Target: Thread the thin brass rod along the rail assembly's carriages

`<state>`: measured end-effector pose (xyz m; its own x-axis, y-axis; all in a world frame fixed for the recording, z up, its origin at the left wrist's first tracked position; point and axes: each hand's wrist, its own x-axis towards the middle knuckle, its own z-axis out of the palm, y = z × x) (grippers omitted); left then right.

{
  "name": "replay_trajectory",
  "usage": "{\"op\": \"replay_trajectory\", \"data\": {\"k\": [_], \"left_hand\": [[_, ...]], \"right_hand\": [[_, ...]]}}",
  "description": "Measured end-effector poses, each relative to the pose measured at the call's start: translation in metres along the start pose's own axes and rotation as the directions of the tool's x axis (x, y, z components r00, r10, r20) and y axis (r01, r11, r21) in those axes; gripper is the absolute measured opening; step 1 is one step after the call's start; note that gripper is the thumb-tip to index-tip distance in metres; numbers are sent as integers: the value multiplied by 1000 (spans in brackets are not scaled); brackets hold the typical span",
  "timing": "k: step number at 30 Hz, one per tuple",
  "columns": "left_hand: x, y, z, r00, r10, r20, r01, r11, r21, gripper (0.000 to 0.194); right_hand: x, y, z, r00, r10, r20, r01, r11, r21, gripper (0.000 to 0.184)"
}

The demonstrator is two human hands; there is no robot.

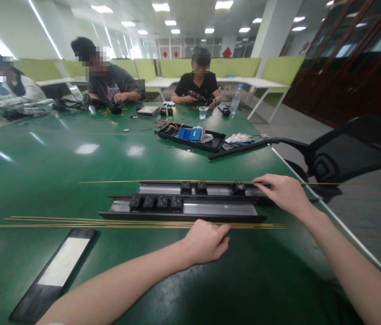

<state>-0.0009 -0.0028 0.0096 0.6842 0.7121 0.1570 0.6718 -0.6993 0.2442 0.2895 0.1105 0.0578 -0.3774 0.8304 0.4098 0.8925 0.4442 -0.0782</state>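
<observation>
My right hand (283,192) pinches a thin brass rod (163,182) between thumb and fingertips. This rod runs level along the far side of two long black-edged metal channels (215,209). Small black blocks (162,203) sit in a row in the near channel, and three more black blocks (201,187) are spaced out in the far one. My left hand (207,242) lies at the near bundle of thin brass rods (109,223), fingers loosely curled, thumb and index finger apart. Its index fingertip is at the rods; its palm side is hidden.
A black phone-like slab (24,293) with a pale panel lies at the near left. Farther off are a black tool tray (215,143), gloves (239,140), a black bar (237,150), a cup (203,113) and a bottle (236,100). Three people sit across the table; a chair (355,149) stands right.
</observation>
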Motion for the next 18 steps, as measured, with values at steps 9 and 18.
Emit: {"op": "replay_trajectory", "data": {"k": [9, 18], "left_hand": [[0, -1, 0, 1000, -1, 2, 1, 1000, -5, 34], [0, 0, -1, 1000, -1, 2, 1, 1000, -18, 33]], "right_hand": [[0, 3, -6, 1000, 4, 22, -4, 1000, -17, 28], [1, 5, -8, 999, -37, 33, 37, 999, 5, 30]]}}
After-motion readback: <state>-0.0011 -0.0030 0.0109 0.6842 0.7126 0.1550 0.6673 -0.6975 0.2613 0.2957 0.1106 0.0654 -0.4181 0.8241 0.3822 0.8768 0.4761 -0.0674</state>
